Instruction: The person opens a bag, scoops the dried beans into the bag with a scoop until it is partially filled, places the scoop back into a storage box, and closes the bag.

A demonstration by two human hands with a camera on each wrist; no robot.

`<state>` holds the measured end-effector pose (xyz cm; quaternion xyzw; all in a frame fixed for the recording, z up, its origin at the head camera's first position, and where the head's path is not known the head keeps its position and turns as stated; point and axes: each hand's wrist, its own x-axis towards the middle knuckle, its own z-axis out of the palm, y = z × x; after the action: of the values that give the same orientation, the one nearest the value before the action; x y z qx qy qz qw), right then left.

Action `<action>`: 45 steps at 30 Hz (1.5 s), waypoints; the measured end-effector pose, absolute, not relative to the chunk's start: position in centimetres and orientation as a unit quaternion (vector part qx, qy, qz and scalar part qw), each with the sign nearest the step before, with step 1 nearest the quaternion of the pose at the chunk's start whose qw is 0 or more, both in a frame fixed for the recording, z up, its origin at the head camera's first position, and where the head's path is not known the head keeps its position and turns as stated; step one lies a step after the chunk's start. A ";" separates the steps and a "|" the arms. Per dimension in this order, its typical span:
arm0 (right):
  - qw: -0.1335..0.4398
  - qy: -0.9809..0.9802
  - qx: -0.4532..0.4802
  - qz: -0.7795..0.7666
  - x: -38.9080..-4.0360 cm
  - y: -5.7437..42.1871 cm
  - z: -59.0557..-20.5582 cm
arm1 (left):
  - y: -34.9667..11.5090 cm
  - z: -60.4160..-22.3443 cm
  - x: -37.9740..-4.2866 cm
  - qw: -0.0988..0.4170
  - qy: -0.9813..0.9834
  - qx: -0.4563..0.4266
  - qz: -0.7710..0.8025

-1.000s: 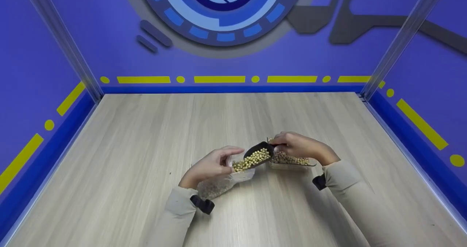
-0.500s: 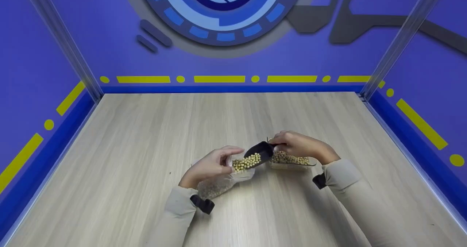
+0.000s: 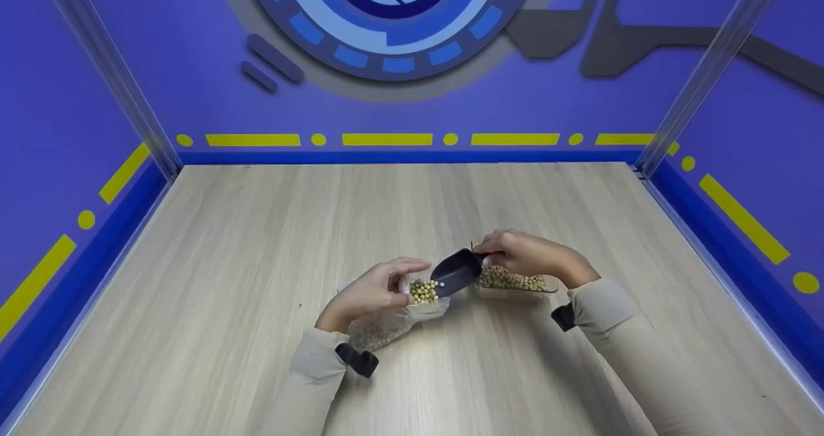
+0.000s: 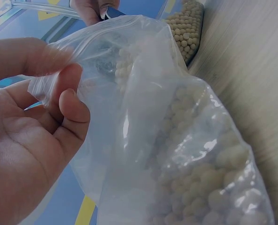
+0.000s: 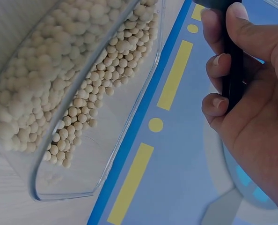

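Note:
My left hand (image 3: 370, 294) pinches the rim of a clear zip bag (image 4: 129, 117) and keeps its mouth spread. Pale round beads, perhaps beans, fill the lower part of the bag, and some lie at its mouth. By its handle my right hand (image 3: 531, 255) grips a black scoop (image 3: 458, 272), tipped down toward the bag with its lip at the opening. Only a bead or two still show at that lip. Below the right hand stands a clear plastic container (image 5: 125, 154) holding many of the same beads (image 5: 101, 75).
Both the bag and the container rest on a wood-grain table (image 3: 290, 230). Blue panels with yellow marks (image 3: 386, 140) enclose its back and sides. A black band (image 3: 357, 360) sits on the left wrist, and another (image 3: 564, 319) on the right.
The beads have slid from the scoop into the mouth of the bag, leaving the scoop nearly bare. The right hand has tilted slightly upward; the left hand has stayed in place.

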<state>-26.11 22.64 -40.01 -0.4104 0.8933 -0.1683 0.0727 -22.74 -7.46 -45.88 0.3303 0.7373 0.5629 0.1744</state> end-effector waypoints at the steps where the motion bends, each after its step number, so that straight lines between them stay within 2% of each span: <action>1: 0.074 0.894 -0.410 -0.168 -26.1 22.6 -40.0 | -7.5 -45.9 -22.7 0.175 0.737 0.330 0.563; 22: 0.055 0.887 -0.410 -0.204 -26.4 23.6 -39.9 | -8.1 -45.2 -22.9 0.168 0.729 0.320 0.581; 32: 0.019 0.884 -0.409 -0.228 -26.6 25.5 -40.3 | -8.4 -45.3 -22.9 0.173 0.718 0.315 0.596; 45: 0.016 0.903 -0.362 -0.233 -26.6 28.8 -39.8 | -9.1 -44.6 -22.8 0.160 0.739 0.300 0.582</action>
<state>-26.58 28.81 -39.84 -0.3621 0.9025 -0.2326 0.0165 -22.78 -9.06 -44.55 0.2997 0.7385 0.5822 0.1605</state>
